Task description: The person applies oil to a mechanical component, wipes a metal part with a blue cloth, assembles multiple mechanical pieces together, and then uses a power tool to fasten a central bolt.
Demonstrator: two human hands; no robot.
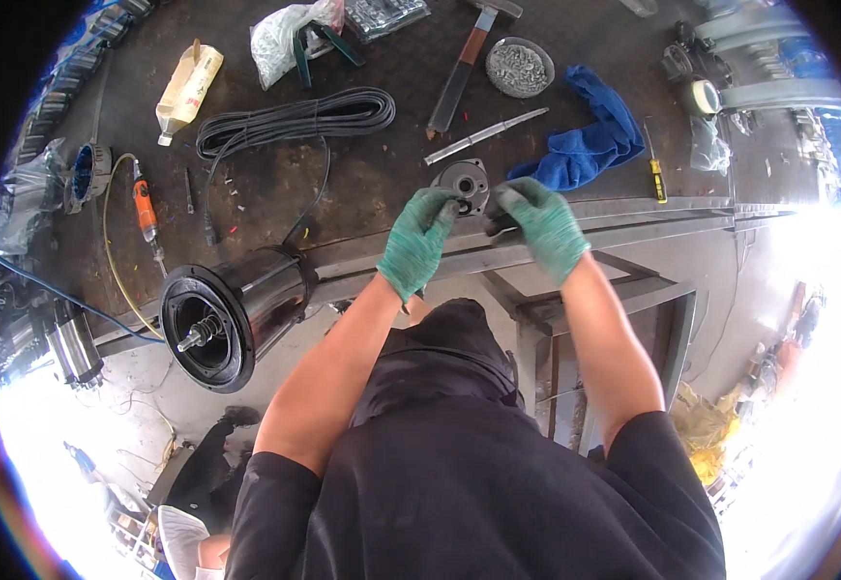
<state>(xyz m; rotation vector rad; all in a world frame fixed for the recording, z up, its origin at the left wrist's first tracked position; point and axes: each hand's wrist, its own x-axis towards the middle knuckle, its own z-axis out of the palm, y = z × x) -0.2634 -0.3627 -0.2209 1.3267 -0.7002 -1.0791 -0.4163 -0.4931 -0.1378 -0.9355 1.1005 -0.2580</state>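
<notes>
The round grey metal housing [464,184] sits at the near edge of the tabletop [362,174], held between your two green-gloved hands. Your left hand [418,240] grips its left side, fingers [437,205] curled closed over the rim, while your right hand [542,224] presses in from the right, fingers [505,198] bent around the part's edge and closed on it. Just beyond the housing, a thin metal rod [486,135] lies slanted, and a blue cloth [590,140] is bunched just to its right, near your right hand. A yellow-handled screwdriver [653,164] lies beside the cloth toward the right edge. Farther back you have a hammer [467,63] and a round dish of small metal bits [519,68]. A coil of black cable [295,118] lies toward the middle, its lead running to the large black cylindrical motor body [232,314], which lies on its side at the near left edge, shaft end facing you. An orange-handled tool [144,208] and a pale plastic bottle [186,89] lie toward the left edge.
</notes>
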